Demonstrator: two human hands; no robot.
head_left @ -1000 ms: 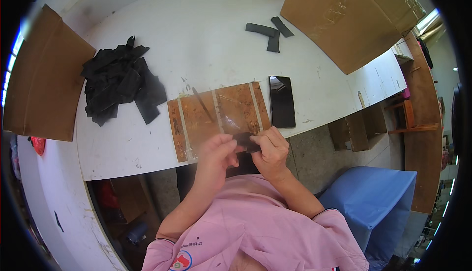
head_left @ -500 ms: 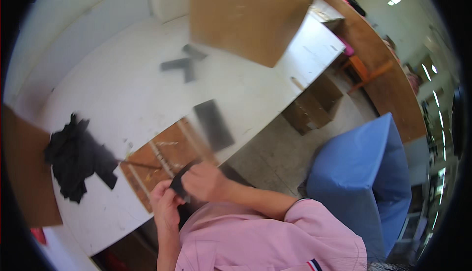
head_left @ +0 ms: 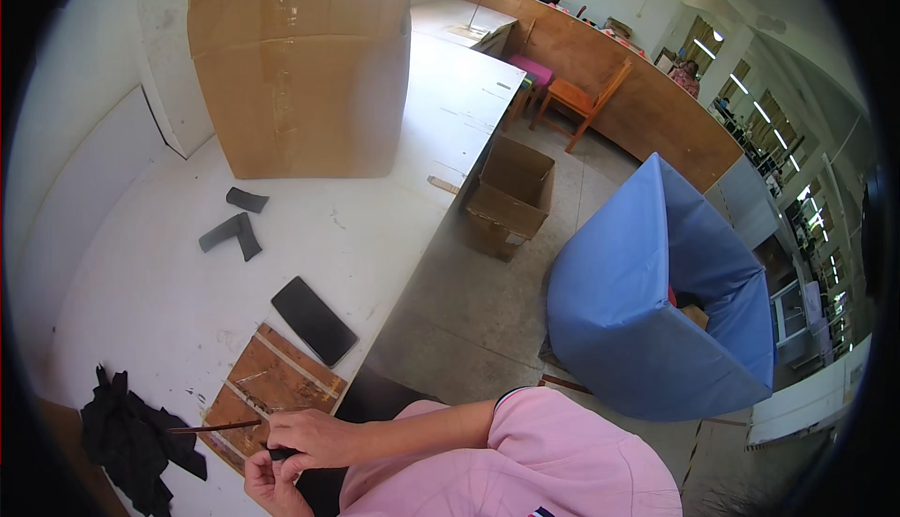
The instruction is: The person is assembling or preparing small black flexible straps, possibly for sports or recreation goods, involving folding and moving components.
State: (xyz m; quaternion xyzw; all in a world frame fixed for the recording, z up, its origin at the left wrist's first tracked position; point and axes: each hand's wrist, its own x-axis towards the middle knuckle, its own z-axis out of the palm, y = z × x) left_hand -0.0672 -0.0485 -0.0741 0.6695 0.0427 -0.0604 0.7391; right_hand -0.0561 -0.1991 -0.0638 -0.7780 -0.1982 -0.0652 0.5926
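Observation:
Both my hands are together over the near edge of the white table (head_left: 309, 217). A small dark fabric piece (head_left: 281, 454) is pinched between my closed left hand (head_left: 270, 487) and my closed right hand (head_left: 314, 436); most of it is hidden by the fingers. Just beyond the hands lies a worn brown wooden board (head_left: 281, 372) with pale strips across it. A thin dark rod (head_left: 211, 429) sticks out leftward over this board. To the left is a crumpled heap of black cloth (head_left: 131, 447).
Past the board lie a black phone (head_left: 314, 320) and dark strips (head_left: 230, 234). A big cardboard box (head_left: 300, 95) stands at the table's back. On the floor to the right are an open carton (head_left: 511, 194) and a blue fabric bin (head_left: 619, 283). Farther off stands an orange chair (head_left: 586, 100).
The view has swung rightward and up, so the table things sit lower and farther left. The hands remain together, and less of the dark piece shows between them.

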